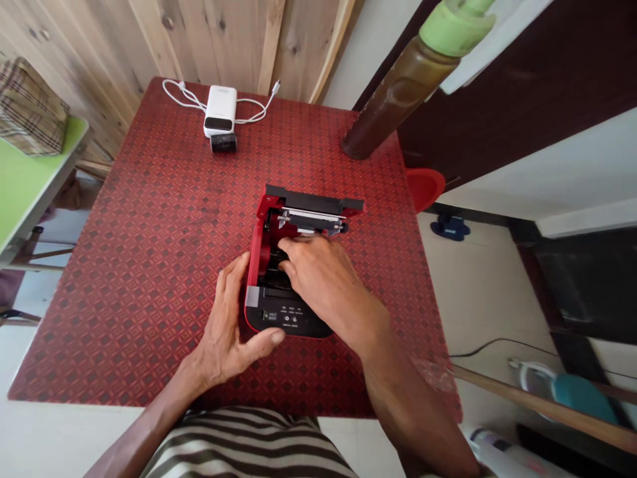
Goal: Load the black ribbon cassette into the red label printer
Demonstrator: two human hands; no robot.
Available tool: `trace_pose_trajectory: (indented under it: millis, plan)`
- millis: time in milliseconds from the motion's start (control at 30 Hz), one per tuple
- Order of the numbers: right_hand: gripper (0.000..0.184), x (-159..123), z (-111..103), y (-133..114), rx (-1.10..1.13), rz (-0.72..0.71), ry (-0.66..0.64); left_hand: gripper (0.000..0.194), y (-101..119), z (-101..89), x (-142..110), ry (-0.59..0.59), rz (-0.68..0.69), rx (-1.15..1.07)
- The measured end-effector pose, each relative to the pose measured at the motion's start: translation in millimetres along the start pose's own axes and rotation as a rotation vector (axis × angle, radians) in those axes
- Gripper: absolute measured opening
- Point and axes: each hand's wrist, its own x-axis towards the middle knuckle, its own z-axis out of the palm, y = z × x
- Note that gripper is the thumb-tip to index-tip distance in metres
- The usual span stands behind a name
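Observation:
A red and black printer (279, 323), seemingly for labels or receipts, sits on the table with its lid (318, 201) raised. Small printed icons and buttons show on its black front panel. My left hand (231, 318) lies at the printer's left front corner, fingers along the red side wall and thumb stretched out by the front edge. It is open. Into the printer's inner compartment reaches my right hand (328, 279), with thumb and forefinger bent inward. Its remaining fingers and whatever they hold are hidden by the back of the hand.
On the red patterned table (164, 265) lie a white power bank (220, 109) with a white cable (253, 113) and a small black cylinder (223, 143). A tall brown bottle (398, 99) with a green top stands at the back right. A red stool (425, 188) is beyond the right edge.

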Motion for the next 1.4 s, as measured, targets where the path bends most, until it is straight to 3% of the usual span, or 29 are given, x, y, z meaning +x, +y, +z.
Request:
trace_pose_trajectory:
  millis: [167,367,467,567,800,900,1033,1133,1267,1400]
  plan:
    - [0.035,-8.7,13.0,6.5,0.155,-0.082,0.124,0.103,-1.1,-0.3,-0.6,0.002,0.002,-0.008]
    - [0.036,-41.6,19.1,29.3,0.350,-0.329,0.358,0.104,-1.0,-0.4,-0.4,0.001,-0.006,-0.008]
    - [0.027,-52.9,17.1,35.7,0.384,-0.406,0.418,0.103,0.2,-1.7,-0.4,-0.001,-0.011,-0.008]
    - [0.031,-52.4,17.4,36.7,0.383,-0.458,0.424,0.102,1.5,-2.9,-0.8,-0.002,-0.024,-0.019]
    - [0.028,-39.6,16.9,38.6,0.392,-0.483,0.338,0.100,3.4,-3.3,-0.4,-0.005,-0.044,-0.059]
    - [0.031,-40.8,15.6,39.4,0.424,-0.478,0.405,0.100,5.8,-7.2,-3.7,-0.021,-0.067,-0.083]
    - [0.020,-49.8,17.1,40.9,0.468,-0.460,0.555,0.088,11.1,-19.7,-3.7,-0.062,-0.163,-0.213]
    - [0.018,-59.2,21.7,41.3,0.435,-0.447,0.615,0.079,13.3,-29.1,22.0,0.050,-0.266,-0.313]
    - [0.017,-71.5,31.3,40.0,0.416,-0.428,0.673,0.071,16.7,-34.7,98.9,0.324,-0.372,-0.463]
    - [0.018,-81.1,40.5,37.2,0.386,-0.421,0.738,0.038,26.2,-33.3,163.5,0.346,-0.465,-0.636]
